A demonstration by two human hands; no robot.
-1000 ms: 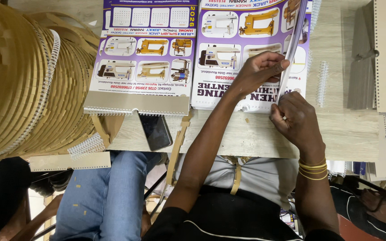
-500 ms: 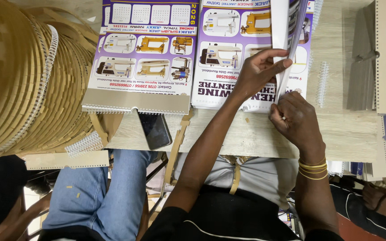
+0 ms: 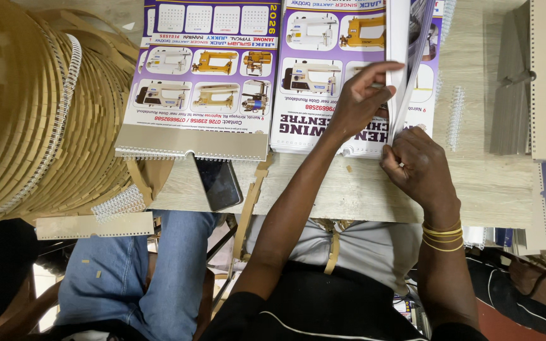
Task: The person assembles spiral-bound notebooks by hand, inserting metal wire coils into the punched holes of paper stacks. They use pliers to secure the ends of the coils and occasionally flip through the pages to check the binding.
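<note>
White glossy sheets (image 3: 406, 69) lifted on edge over purple calendar stack (image 3: 342, 76) on wooden table (image 3: 494, 189), far right of centre. Could slip or crease if pinch loosens; page edges could misalign with punched holes. Left hand (image 3: 364, 98) partly curled, thumb and fingers pinching lifted sheets. Right hand (image 3: 415, 164) loosely clenched at sheets' lower edge, contents hidden. Second bound calendar (image 3: 203, 82) lying left, dark phone (image 3: 218, 183) below it, loose wire coil (image 3: 455, 117) right.

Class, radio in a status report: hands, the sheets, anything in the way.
Left hand pinching lifted calendar sheets. Right hand at their bound edge. Loose wire spiral lies alongside, apart.
</note>
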